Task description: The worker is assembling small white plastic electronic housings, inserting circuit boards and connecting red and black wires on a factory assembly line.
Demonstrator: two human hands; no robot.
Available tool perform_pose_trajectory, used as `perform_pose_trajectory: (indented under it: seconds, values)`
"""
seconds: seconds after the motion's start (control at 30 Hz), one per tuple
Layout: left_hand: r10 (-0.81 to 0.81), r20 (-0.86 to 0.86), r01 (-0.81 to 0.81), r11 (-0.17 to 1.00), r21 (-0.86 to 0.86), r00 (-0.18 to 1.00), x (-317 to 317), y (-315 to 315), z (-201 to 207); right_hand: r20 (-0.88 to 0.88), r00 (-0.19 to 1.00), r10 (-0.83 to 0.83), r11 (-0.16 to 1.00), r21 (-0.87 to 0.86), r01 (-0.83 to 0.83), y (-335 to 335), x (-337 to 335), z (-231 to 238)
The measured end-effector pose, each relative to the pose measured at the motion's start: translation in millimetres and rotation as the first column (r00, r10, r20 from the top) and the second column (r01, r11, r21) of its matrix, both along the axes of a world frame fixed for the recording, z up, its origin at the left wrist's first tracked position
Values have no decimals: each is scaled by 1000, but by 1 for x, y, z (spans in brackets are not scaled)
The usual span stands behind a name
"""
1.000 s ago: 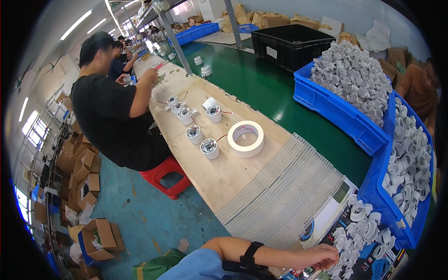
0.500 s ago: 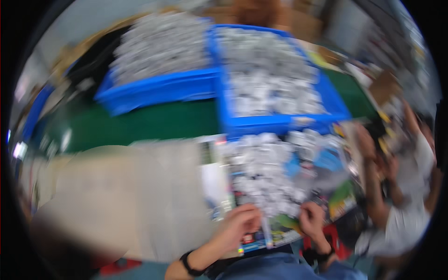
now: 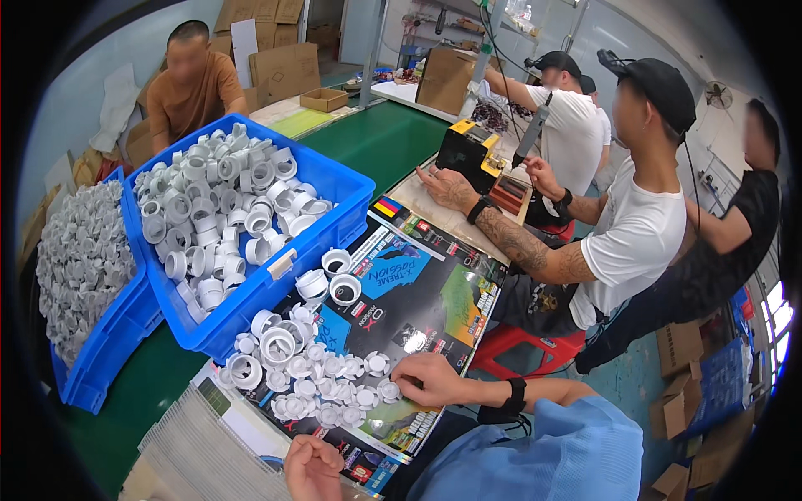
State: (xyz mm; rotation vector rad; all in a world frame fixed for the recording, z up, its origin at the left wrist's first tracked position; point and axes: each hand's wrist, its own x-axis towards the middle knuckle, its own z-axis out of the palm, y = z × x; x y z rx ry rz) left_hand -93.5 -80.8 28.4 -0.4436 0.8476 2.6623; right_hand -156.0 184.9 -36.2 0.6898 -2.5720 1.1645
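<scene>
My right hand (image 3: 428, 381) reaches over the printed sheet from the right, its fingers bent together at the edge of a small white plastic cap (image 3: 388, 391). That cap lies at the right end of a spread of similar small caps (image 3: 322, 388). My left hand (image 3: 313, 471) is at the lower edge, in front of the sheet, with its fingers curled in; what they hold, if anything, is hidden. Larger white plastic rings (image 3: 278, 344) lie behind the small caps. The colourful printed sheet (image 3: 409, 334) lies under the parts.
A blue crate (image 3: 338, 213) of white rings stands behind the sheet, and another blue crate (image 3: 113, 363) heaped with small white parts is left of it. A co-worker's tattooed arm (image 3: 522, 242) is at the right, by a yellow-black device (image 3: 470, 154). A red stool (image 3: 526, 351) stands below.
The view has swung to the right and sharpened, so the crates now sit farther left and the co-workers show more fully. My right hand is now at the cap spread's right end.
</scene>
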Motion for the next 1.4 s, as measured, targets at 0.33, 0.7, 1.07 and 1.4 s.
perform_pose_trajectory:
  seconds: [0.33,0.7,1.07,1.4]
  values:
    - [12,-15,-12,1000,-23,1000,1,-1,-3,22,1000,4,1000,-13,-4,-1,2,4]
    - [32,-48,-36,996,-86,998,0,0,-7,35,999,-4,999,-42,5,-1,2,6]
    - [30,-78,-34,998,-45,997,0,0,-8,53,999,3,1000,-29,-1,-1,1,6]
    - [27,-89,-33,997,-64,996,2,0,-6,61,998,-13,999,-30,15,-2,2,7]
